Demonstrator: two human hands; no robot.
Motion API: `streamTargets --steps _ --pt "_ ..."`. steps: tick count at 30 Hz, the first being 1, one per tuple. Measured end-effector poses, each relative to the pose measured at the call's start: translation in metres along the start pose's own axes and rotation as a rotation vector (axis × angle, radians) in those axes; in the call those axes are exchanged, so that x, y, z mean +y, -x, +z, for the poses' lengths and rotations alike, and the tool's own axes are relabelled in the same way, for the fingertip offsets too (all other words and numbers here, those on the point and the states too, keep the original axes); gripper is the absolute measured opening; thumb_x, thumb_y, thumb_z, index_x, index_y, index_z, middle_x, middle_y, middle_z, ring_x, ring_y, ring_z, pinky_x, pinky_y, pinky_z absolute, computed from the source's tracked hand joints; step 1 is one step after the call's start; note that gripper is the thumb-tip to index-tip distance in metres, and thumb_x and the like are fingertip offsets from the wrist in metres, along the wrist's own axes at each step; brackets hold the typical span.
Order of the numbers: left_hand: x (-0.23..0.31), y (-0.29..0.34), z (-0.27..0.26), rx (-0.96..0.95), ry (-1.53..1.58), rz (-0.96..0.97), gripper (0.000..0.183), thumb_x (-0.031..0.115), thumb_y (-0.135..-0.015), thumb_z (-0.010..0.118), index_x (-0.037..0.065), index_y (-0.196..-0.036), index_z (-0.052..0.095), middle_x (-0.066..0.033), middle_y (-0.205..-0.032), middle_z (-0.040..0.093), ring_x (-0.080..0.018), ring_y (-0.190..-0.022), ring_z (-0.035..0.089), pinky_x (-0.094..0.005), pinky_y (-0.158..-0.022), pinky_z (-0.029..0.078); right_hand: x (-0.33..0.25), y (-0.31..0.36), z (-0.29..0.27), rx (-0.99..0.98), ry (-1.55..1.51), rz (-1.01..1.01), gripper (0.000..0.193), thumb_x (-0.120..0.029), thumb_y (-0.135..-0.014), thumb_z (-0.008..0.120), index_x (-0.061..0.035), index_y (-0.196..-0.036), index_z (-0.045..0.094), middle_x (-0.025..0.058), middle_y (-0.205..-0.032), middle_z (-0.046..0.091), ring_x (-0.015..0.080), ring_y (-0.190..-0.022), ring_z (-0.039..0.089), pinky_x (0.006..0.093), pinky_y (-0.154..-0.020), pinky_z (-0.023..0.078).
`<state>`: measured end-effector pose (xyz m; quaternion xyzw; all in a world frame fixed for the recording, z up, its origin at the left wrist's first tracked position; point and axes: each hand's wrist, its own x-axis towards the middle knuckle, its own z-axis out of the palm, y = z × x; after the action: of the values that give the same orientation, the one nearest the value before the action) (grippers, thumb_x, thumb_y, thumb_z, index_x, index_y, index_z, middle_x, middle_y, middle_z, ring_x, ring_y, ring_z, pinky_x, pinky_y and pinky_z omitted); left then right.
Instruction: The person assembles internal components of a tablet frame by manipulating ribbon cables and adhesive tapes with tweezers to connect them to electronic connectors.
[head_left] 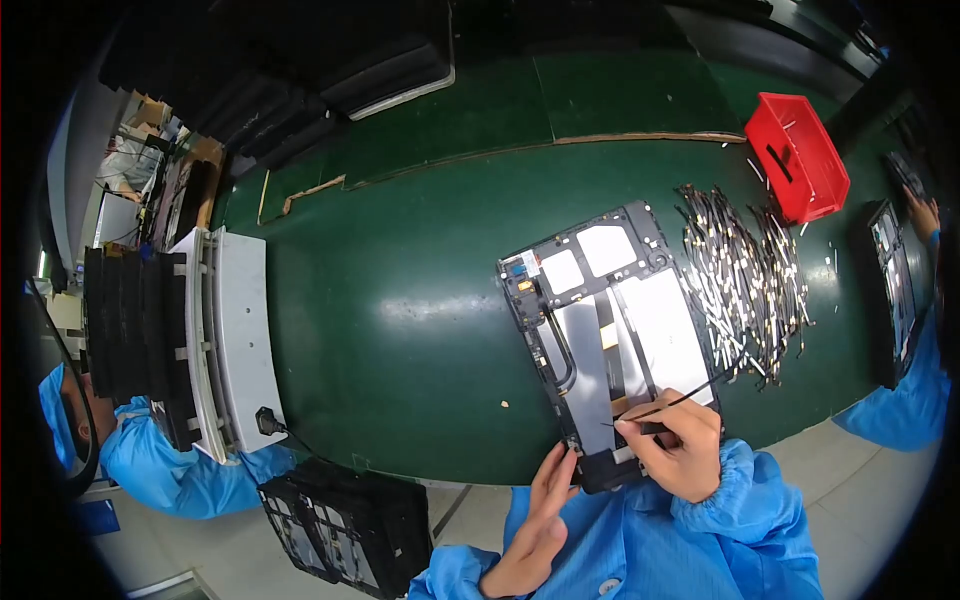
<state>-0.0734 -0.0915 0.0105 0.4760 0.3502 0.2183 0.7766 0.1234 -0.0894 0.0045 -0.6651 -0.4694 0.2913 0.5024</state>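
An opened, flat electronic device (590, 350) lies tilted on the green bench in front of me. Its black frame holds silver plates, white pads and dark wiring. Fingers stretched out, my left hand (535, 530) rests against the device's lower left edge and grips nothing. Over the lower part, my right hand (680, 445) pinches a thin black cable (690, 392) between thumb and fingers. That cable runs up and right toward a pile of short black cables (740, 285) with white and gold-coloured pieces. My fingers hide part of the area beneath them.
A red bin (800, 160) stands beyond the cable pile. Black slabs (135, 340) and white panels (245, 330) are stacked at left, beside a black plug (268, 421). More devices sit at lower left (330, 530). Co-workers in blue sleeves (190, 465) are at both sides.
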Motion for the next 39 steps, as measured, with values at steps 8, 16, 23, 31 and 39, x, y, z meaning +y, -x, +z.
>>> streamTargets --steps 8,16,23,31,39 --pt "-0.003 0.000 -0.009 0.122 0.543 -0.194 0.045 0.034 -0.099 0.034 0.005 -0.128 0.052 -0.0117 -0.150 0.019 -0.0245 -0.138 0.021 -0.0376 -0.108 0.023 -0.003 0.000 0.000 -0.040 0.053 -0.006 0.009 0.003 -0.069 0.071 -0.0005 -0.078 0.068 0.0081 -0.071 0.065 0.0109 -0.048 0.049 0.0239 -0.042 0.035" --pt "-0.012 -0.019 -0.004 0.279 0.032 0.158 0.015 0.005 -0.090 0.054 0.001 -0.105 0.055 -0.0158 -0.140 0.032 -0.0237 -0.130 0.034 -0.0363 -0.105 0.030 -0.017 -0.004 0.007 -0.378 0.288 -0.071 0.014 -0.005 -0.070 0.067 -0.0012 -0.080 0.059 0.0105 -0.081 0.053 0.0283 -0.073 0.057 0.0376 -0.061 0.048" --pt "-0.017 -0.044 -0.011 0.384 -0.136 0.274 0.018 -0.006 -0.085 0.058 -0.002 -0.102 0.053 -0.0143 -0.124 0.045 -0.0161 -0.103 0.054 -0.0253 -0.082 0.049 -0.018 -0.004 0.010 -0.355 0.345 -0.043 0.013 -0.004 -0.071 0.067 0.0000 -0.080 0.059 0.0111 -0.081 0.054 0.0298 -0.075 0.058 0.0386 -0.063 0.049" --pt "-0.005 -0.051 -0.010 0.380 -0.328 0.180 0.025 -0.005 -0.083 0.062 -0.004 -0.106 0.052 -0.0112 -0.126 0.040 -0.0135 -0.092 0.059 -0.0243 -0.071 0.053 -0.018 -0.005 0.009 -0.337 0.329 0.004 0.014 -0.004 -0.071 0.067 0.0002 -0.081 0.060 0.0117 -0.083 0.055 0.0305 -0.077 0.059 0.0389 -0.066 0.050" --pt "-0.011 -0.050 -0.012 0.390 -0.301 0.209 0.019 -0.001 -0.088 0.056 -0.004 -0.106 0.052 -0.0118 -0.125 0.041 -0.0142 -0.092 0.058 -0.0250 -0.074 0.052 -0.020 -0.008 0.006 -0.416 0.313 -0.018 0.013 -0.004 -0.071 0.067 -0.0002 -0.082 0.061 0.0113 -0.083 0.054 0.0301 -0.080 0.058 0.0388 -0.068 0.049"
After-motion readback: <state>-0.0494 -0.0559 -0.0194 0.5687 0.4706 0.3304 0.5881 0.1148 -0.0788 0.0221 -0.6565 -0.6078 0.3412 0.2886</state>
